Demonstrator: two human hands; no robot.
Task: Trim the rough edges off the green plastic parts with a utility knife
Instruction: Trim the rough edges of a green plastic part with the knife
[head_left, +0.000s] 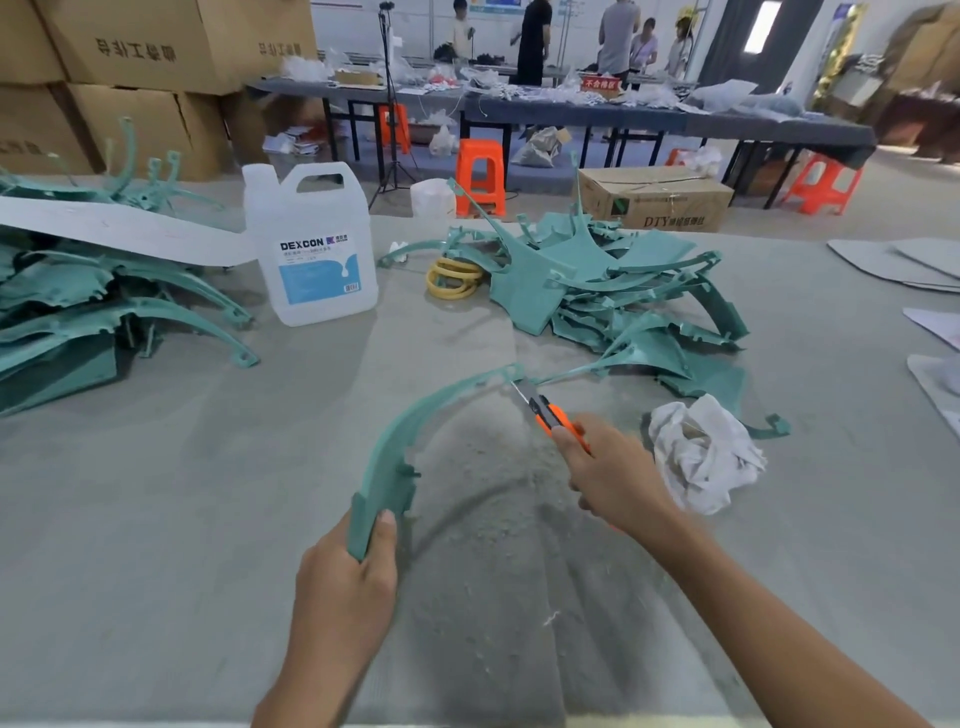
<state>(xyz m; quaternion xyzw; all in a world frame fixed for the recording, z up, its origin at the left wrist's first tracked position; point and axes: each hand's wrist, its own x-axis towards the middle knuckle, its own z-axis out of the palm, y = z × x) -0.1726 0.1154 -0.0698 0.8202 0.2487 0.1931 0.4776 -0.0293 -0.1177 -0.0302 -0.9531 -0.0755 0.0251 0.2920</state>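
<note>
My left grip (348, 577) is curled tight round the near end of a curved green plastic part (415, 421), thumb pressed flat on top of it. The part arcs up and away over the grey table (156, 493), nearer to me than the white plastic jug (317, 249) with the blue label and a little to its right. My right grip (618, 478) is wrapped round the orange utility knife (553, 415), forefinger lying along the handle, blade out. The blade tip sits right at the far end of the arc, where the part finishes in a small loop.

Right of the jug lies a heap of green plastic parts (613, 291), with a yellow coil (454, 278) between jug and heap. Left of the jug is a second stack of green parts (104, 312). A crumpled white cloth (701, 452) lies right of the jug and nearer me, just beside my knife hand.
</note>
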